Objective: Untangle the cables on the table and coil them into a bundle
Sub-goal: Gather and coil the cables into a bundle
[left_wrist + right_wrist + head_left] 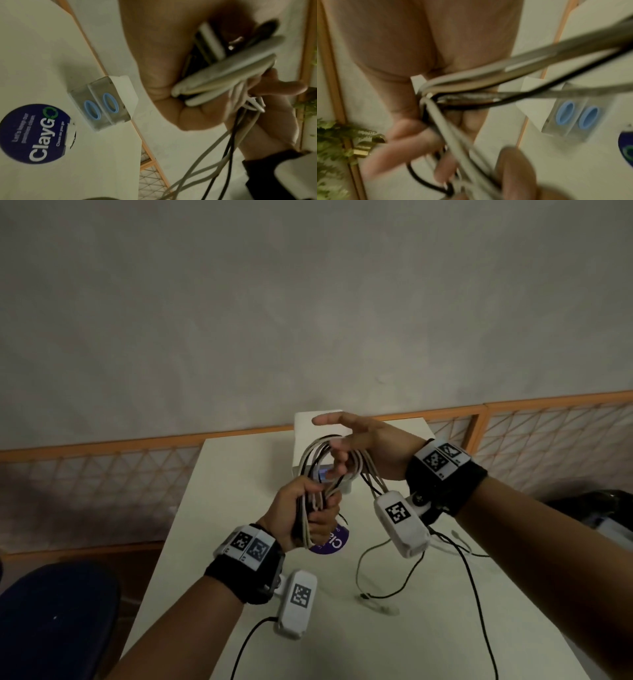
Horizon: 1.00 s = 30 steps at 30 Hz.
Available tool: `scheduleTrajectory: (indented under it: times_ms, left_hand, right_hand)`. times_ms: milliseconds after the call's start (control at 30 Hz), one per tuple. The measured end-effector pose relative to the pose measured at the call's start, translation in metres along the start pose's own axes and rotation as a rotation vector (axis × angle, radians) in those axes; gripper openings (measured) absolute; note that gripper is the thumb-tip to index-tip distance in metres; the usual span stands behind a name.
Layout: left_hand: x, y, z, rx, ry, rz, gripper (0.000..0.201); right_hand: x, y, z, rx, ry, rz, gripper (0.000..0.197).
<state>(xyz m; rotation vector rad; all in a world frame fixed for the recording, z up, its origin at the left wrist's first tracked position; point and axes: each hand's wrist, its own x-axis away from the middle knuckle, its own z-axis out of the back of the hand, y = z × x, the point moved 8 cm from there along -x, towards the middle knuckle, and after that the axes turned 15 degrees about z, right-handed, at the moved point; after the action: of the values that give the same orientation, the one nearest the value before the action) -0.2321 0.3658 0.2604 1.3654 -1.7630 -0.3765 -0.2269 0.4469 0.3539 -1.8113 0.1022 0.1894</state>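
Above the white table (pixel 411 628), the cable bundle (pixel 317 470) is held in the air between both hands, long axis running up and away from the left hand (pixel 305 513) toward the right hand (pixel 363 446). Left fingers curled tight round the lower end of the loops. Right hand at the top bend: index finger straight, lower fingers apparently hooked through the loop, though blur leaves that uncertain. Right hand is nearer the free tails (pixel 466 570), which trail from the bundle onto the table. Strands mixed, pale grey and black, lying roughly parallel.
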Motion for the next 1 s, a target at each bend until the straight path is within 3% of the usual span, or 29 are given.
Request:
scheduleTrajectory:
  times_ms: [133,233,433,533,633,767,900,1000]
  left_hand:
    - [-0.005,0.012,-0.007,-0.094,0.183,-0.100,0.028]
    - [-0.006,0.018,-0.007,-0.286,0.353,-0.137,0.035]
    - [-0.009,0.021,-0.011,-0.307,0.356,-0.178,0.008]
    - [-0.011,0.021,-0.007,-0.193,0.353,-0.192,0.028]
    - [-0.002,0.034,-0.003,-0.043,0.385,-0.256,0.024]
    - [0.015,0.074,0.013,0.141,0.404,-0.428,0.035]
    - [0.025,0.089,0.034,0.328,0.401,-0.522,0.035]
    - [0.034,0.093,0.048,0.407,0.425,-0.591,0.036]
  right_hand:
    - [-0.006,0.002,0.001,-0.115,0.249,0.029,0.007]
    - [-0.011,0.005,0.004,-0.077,0.375,0.029,0.026]
    - [-0.021,0.000,0.009,0.018,0.414,0.096,0.037]
    - [-0.020,-0.006,0.012,0.170,0.439,0.113,0.032]
    - [-0.011,0.009,0.016,0.269,0.338,0.006,0.051]
    - [0.032,0.081,0.001,0.439,0.008,-0.247,0.040]
    - [0.065,0.093,0.027,0.455,0.149,-0.215,0.025]
    - [0.092,0.099,0.060,0.664,0.103,-0.378,0.021]
